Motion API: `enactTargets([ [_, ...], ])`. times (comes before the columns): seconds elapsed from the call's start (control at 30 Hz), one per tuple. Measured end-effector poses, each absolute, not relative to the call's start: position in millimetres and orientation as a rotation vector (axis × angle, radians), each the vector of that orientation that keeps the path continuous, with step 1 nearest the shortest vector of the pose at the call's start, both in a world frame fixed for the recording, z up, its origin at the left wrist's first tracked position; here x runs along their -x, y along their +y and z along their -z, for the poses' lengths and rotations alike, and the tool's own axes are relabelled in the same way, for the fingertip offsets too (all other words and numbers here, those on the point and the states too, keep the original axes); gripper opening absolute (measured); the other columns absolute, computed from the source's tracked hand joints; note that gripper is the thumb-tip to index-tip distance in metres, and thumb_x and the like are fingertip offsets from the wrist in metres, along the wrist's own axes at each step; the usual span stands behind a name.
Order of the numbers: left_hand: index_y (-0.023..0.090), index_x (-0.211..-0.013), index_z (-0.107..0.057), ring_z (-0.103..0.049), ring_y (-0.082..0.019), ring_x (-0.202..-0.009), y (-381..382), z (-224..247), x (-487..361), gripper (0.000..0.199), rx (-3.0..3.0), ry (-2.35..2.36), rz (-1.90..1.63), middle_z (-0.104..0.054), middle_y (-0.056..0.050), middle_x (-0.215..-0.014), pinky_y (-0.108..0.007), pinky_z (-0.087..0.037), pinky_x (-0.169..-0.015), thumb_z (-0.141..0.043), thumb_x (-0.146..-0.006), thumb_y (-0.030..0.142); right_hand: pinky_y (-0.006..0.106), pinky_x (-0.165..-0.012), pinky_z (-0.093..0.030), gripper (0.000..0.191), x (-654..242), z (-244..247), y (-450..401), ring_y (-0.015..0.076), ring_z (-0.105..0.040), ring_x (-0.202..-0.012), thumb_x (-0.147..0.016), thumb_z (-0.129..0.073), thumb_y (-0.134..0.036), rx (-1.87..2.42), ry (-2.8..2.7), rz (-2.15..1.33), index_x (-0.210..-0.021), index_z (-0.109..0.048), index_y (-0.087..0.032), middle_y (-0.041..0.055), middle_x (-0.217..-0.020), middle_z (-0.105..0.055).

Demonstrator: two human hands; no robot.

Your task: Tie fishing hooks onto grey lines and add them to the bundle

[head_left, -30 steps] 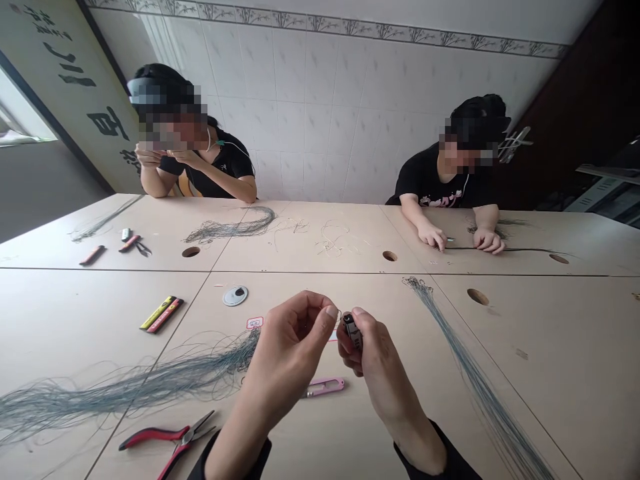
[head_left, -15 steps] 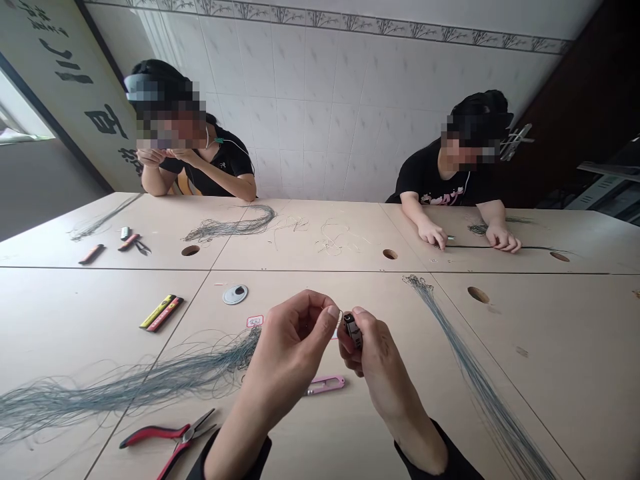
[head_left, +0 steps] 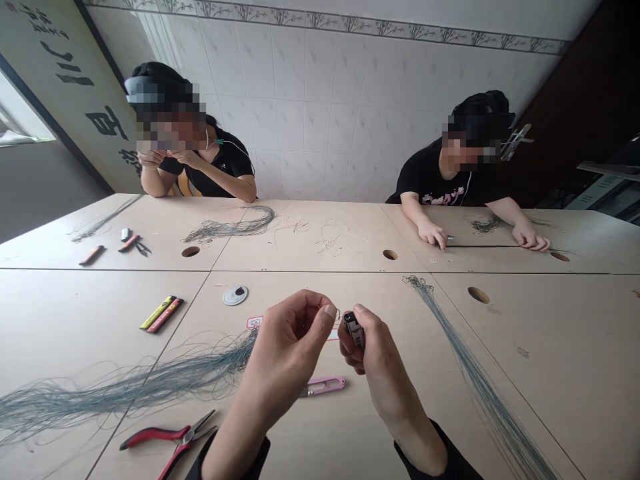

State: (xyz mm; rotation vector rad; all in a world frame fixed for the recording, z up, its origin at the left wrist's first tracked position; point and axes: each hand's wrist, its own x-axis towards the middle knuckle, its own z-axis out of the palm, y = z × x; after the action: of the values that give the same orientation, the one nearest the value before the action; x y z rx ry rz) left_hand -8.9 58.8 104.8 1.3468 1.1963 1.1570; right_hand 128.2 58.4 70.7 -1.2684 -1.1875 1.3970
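- Left hand [head_left: 293, 350], centre of the frame: pinches thumb and forefinger together on a thin curled strand [head_left: 338, 315].
- Right hand [head_left: 375, 343], just right of centre: clamps fingers around a lighter [head_left: 354, 330], thumb beside its top; upper end near the curled strand, narrow gap between.
- Room on the right: gap from right wrist to a slanting bundle of blue-grey strands [head_left: 467, 363].
- Limits on the left: strand bundle [head_left: 150, 390] running from the left edge to behind the left hand; red-handled pliers [head_left: 185, 435], lower left, near the left sleeve; pink snips [head_left: 326, 385], below the hands, partly hidden by the left.
- Changes against the first frame: at upper right, one hand of a co-worker [head_left: 531, 238] farther right along a dark strand; own hands nearly as before, gap at the lighter slightly wider.
- Surface: pale, seamed tabletop [head_left: 575, 373] with round holes; yellow and red packets [head_left: 163, 313] and a silvery disc [head_left: 235, 295], left of centre.
- Room: white tiled wall [head_left: 305, 107], top; lettered panel [head_left: 83, 100], upper left; second co-worker [head_left: 220, 163], upper left, both hands raised.
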Motion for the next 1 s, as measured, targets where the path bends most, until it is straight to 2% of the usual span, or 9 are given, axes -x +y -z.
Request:
enactTargets([
  [0.33,0.018,-0.082,-0.066,-0.039,-0.01,-0.057,59.3,-103.2,10.3,0.029,-1.345,1.2,-1.143,-0.052,0.003,-0.064,-0.021,-0.032,-0.05,-0.064,-0.094,0.044,0.03,-0.053,-0.022,0.045,-128.4,-73.0,59.4,0.0136,-0.025,-0.056,-0.1,-0.034,-0.045,1.272,-1.219,-1.401,-0.061,-0.032,-0.023,-0.0035,-0.059,-0.032],
  [0.53,0.018,-0.083,-0.067,-0.042,-0.01,-0.059,58.5,-104.0,11.1,0.029,-1.348,1.223,-1.148,-0.055,0.002,-0.068,-0.021,-0.033,-0.051,-0.064,-0.094,0.044,0.027,-0.053,-0.024,0.054,-129.6,-66.0,61.4,0.0138,-0.028,-0.059,-0.102,-0.031,-0.061,1.224,-1.101,-1.431,-0.066,-0.044,-0.021,-0.0032,-0.063,-0.034],
  [0.6,0.018,-0.083,-0.067,-0.04,-0.01,-0.059,58.6,-103.4,11.5,0.029,-1.35,1.229,-1.147,-0.054,0.002,-0.068,-0.021,-0.032,-0.05,-0.064,-0.094,0.045,0.027,-0.052,-0.023,0.051,-130.2,-64.7,61.3,0.0134,-0.026,-0.059,-0.1,-0.039,-0.062,1.191,-1.078,-1.395,-0.072,-0.051,-0.021,-0.0044,-0.064,-0.033],
  [0.73,0.017,-0.084,-0.067,-0.041,-0.01,-0.059,59.3,-102.2,12.0,0.03,-1.343,1.222,-1.166,-0.054,0.002,-0.067,-0.021,-0.033,-0.051,-0.064,-0.093,0.045,0.025,-0.051,-0.024,0.031,-133.1,-69.1,58.7,0.0117,-0.026,-0.057,-0.093,-0.065,-0.051,1.108,-1.159,-1.269,-0.087,-0.063,-0.021,-0.0074,-0.062,-0.032],
  [0.87,0.017,-0.083,-0.067,-0.042,-0.01,-0.059,60.3,-101.4,11.9,0.029,-1.35,1.217,-1.168,-0.054,0.002,-0.067,-0.021,-0.033,-0.05,-0.065,-0.093,0.044,0.025,-0.05,-0.025,0.03,-135.4,-77.8,56.3,0.0107,-0.026,-0.056,-0.095,-0.067,-0.046,1.093,-1.253,-1.252,-0.084,-0.065,-0.019,-0.0076,-0.06,-0.034],
  [1.0,0.018,-0.082,-0.067,-0.041,-0.009,-0.058,61.2,-100.4,11.4,0.029,-1.347,1.221,-1.173,-0.053,0.003,-0.065,-0.021,-0.032,-0.05,-0.064,-0.093,0.044,0.025,-0.05,-0.024,0.035,-137.6,-74.7,58.6,0.0103,-0.027,-0.056,-0.098,-0.063,-0.049,1.083,-1.289,-1.209,-0.079,-0.063,-0.019,-0.0068,-0.061,-0.033],
])
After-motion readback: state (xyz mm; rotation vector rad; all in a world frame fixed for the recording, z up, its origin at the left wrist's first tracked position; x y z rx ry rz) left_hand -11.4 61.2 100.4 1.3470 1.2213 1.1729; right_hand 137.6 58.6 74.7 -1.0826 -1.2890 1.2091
